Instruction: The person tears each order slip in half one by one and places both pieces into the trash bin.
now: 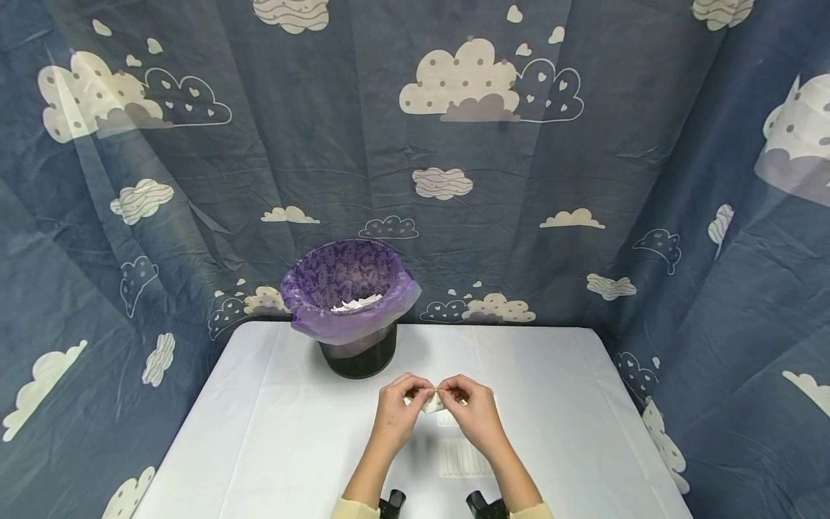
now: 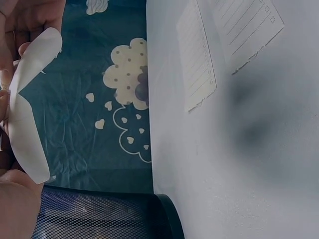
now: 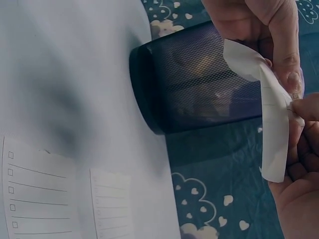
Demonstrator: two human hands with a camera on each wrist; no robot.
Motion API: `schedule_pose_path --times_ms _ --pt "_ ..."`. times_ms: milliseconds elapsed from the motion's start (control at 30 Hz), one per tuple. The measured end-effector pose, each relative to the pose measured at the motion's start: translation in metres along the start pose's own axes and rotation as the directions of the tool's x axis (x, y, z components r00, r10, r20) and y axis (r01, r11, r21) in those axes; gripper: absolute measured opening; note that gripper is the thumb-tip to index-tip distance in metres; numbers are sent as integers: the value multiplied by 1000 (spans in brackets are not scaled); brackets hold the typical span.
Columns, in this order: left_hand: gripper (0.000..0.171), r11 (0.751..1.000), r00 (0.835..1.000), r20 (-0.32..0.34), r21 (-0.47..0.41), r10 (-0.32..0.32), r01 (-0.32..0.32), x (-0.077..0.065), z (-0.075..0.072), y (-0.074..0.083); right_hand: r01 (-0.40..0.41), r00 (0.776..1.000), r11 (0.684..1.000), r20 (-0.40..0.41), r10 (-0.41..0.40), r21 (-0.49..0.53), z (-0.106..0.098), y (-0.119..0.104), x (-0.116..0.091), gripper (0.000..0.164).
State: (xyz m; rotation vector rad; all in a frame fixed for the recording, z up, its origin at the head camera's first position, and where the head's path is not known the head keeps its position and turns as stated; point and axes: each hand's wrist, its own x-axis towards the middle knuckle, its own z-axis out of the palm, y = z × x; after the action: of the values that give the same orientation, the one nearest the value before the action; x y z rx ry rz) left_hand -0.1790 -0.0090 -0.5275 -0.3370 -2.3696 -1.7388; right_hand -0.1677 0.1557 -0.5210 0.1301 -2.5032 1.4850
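Above the white table, both hands pinch a small piece of white lined paper (image 1: 433, 405) between thumbs and fingers. The left hand (image 1: 397, 407) has its fingertips on the paper's left part, and the right hand (image 1: 472, 411) meets it from the other side, fingertips nearly together. In the right wrist view the paper (image 3: 274, 132) curls and is creased in the middle, with a printed line or two on it. Its two ends flare out like wings in the left wrist view, where the paper (image 2: 29, 137) partly hides the fingers.
A black mesh bin (image 1: 357, 364) lined with a purple bag (image 1: 350, 328) stands at the back left, with white paper scraps (image 1: 357, 303) inside. Below the hands lie a lined paper sheet (image 1: 463, 459) and a second lined sheet (image 2: 197, 64). A cloud-print curtain (image 1: 363, 158) surrounds the table (image 1: 292, 432).
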Motion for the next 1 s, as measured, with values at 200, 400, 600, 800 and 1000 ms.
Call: schedule_pose_path --times_ms 200,400,600,800,1000 --pt "5 1000 1000 -2 -15 5 -5 -1 1 1 -27 1000 999 5 27 32 -2 0 -1 5" --pt "5 1000 1000 2 -27 -9 9 -2 1 3 -66 998 994 21 64 89 -2 0 -3 6" --pt "5 1000 1000 0 -26 4 -4 -3 1 2 -130 991 979 46 125 155 -3 0 -4 5" --pt "5 1000 1000 -4 -20 15 -16 -3 2 1 -178 984 959 68 167 222 -2 1 -3 6" --pt "6 999 999 -1 -24 35 -35 -4 1 2 -221 974 928 104 199 299 -3 2 -4 9"
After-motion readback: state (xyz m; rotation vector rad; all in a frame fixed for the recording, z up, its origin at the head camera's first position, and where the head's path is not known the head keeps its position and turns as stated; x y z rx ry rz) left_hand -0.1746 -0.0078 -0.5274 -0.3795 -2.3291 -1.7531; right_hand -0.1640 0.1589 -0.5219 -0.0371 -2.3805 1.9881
